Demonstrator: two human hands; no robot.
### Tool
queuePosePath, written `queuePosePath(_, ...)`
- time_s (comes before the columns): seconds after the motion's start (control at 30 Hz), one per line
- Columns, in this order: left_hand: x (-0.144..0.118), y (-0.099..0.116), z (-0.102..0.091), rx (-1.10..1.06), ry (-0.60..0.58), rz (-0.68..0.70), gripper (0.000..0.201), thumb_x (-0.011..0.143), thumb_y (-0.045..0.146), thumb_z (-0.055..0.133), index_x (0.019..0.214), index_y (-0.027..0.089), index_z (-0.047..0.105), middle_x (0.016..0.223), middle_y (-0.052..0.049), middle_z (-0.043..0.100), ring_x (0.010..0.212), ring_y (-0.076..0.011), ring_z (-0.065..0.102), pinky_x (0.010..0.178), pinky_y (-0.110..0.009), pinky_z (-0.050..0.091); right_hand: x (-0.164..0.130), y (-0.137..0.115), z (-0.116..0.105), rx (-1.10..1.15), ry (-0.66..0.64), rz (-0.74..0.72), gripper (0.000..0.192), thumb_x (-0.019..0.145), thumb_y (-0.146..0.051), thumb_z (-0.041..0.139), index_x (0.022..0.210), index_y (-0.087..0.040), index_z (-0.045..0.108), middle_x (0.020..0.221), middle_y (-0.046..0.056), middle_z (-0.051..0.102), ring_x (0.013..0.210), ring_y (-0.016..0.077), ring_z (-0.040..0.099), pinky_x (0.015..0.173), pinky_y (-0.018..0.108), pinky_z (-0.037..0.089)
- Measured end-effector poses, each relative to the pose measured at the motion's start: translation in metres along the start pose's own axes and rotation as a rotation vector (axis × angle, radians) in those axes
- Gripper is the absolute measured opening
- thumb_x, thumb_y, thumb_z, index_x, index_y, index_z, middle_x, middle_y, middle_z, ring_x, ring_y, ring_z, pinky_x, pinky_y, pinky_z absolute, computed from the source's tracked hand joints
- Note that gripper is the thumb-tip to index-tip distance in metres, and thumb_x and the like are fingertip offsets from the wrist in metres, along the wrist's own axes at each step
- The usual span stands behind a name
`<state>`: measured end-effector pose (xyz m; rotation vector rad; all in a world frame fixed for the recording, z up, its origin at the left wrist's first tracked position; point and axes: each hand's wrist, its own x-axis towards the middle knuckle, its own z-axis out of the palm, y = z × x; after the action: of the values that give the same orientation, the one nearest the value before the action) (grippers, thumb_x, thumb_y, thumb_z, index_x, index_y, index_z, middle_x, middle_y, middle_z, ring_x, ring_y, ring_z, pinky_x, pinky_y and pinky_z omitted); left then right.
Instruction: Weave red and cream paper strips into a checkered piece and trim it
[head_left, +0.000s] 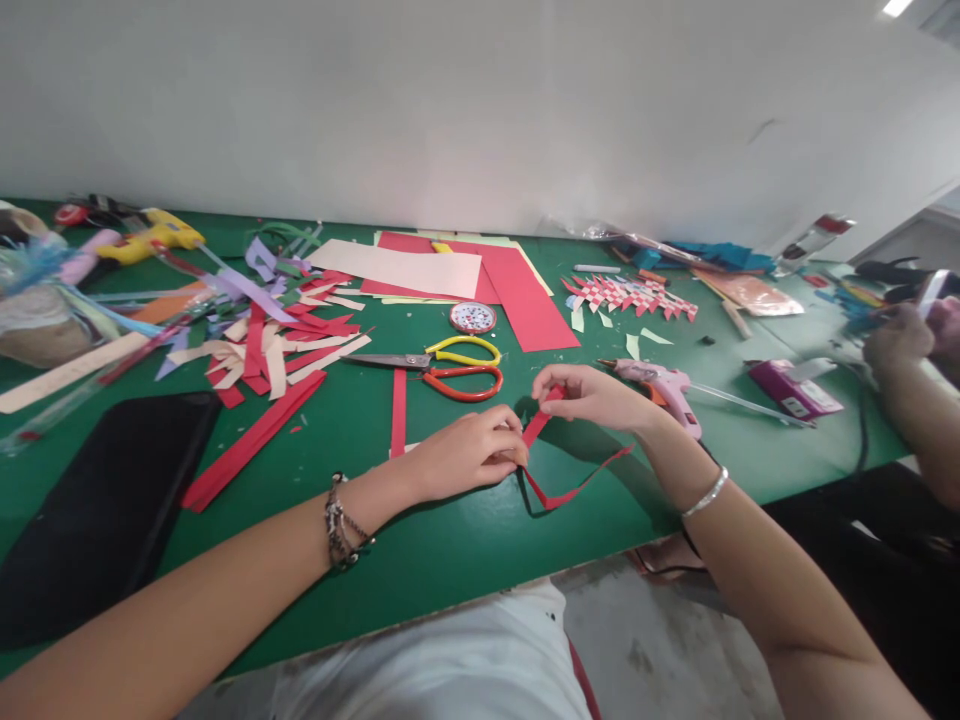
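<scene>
Between my hands is a red paper strip [537, 428], folded so that one thin end bends out to the right over the table. My left hand [480, 450] pinches its lower part with the fingertips. Higher up, my right hand [581, 395] has closed fingers on the strip's upper part. Scissors [463, 383] with one yellow and one orange handle lie just beyond my left hand, blades pointing left. Under the blades a straight red strip [399, 410] runs toward me. To the right of my right hand rests a pink glue gun [664, 390].
Left on the green table [315, 580] are a black phone-shaped slab [90, 500], loose paper strips [262, 340] and a yellow glue gun [161, 235]. Red sheets [529, 300] and a woven paper piece [634, 295] lie behind. Another person's hand [900, 340] is at far right, near a purple box [795, 390].
</scene>
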<state>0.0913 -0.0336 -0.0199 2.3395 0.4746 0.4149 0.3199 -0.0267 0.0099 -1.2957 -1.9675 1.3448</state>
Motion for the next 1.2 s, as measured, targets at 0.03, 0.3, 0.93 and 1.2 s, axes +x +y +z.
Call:
queuePosePath(0.03,0.000,0.000,0.000,0.011,-0.003,0.005,0.016,0.083,0.013,0.052,0.091,0.018,0.065,0.105,-0.006,0.050,0.078,-0.0125,0.058,0.081,-0.027,0.046,0.001,-0.001,0.000,0.020,-0.006,-0.001,0.017,0.077,-0.030,0.060,0.087,-0.017,0.055,0.070,-0.004,0.052,0.061,0.0082,0.048,0.054,0.020,0.039)
queuePosePath(0.3,0.001,0.001,-0.001,0.064,0.001,0.016,0.022,0.090,0.024,0.048,0.102,0.019,0.066,0.100,-0.007,0.053,0.082,-0.0154,0.056,0.076,-0.027,0.045,0.017,-0.009,0.010,0.005,-0.020,-0.034,0.019,0.073,-0.024,0.062,0.089,-0.016,0.059,0.068,-0.004,0.055,0.059,0.0072,0.048,0.057,0.021,0.041)
queuePosePath(0.93,0.002,0.002,0.000,0.087,-0.013,-0.045,0.024,0.087,0.022,0.053,0.111,0.016,0.055,0.109,-0.009,0.056,0.090,-0.0183,0.057,0.077,-0.028,0.046,0.019,-0.008,0.034,-0.022,0.043,0.024,0.010,0.074,-0.025,0.057,0.069,-0.018,0.054,0.058,-0.004,0.056,0.052,0.0083,0.051,0.049,0.021,0.039)
queuePosePath(1.2,0.003,0.005,-0.002,0.075,-0.017,-0.036,0.017,0.088,0.020,0.052,0.102,0.014,0.059,0.102,-0.007,0.055,0.079,-0.0150,0.055,0.070,-0.026,0.045,0.019,-0.004,0.036,-0.101,0.084,-0.006,0.011,0.076,-0.026,0.054,0.069,-0.017,0.054,0.057,-0.004,0.057,0.052,0.0088,0.053,0.049,0.020,0.040)
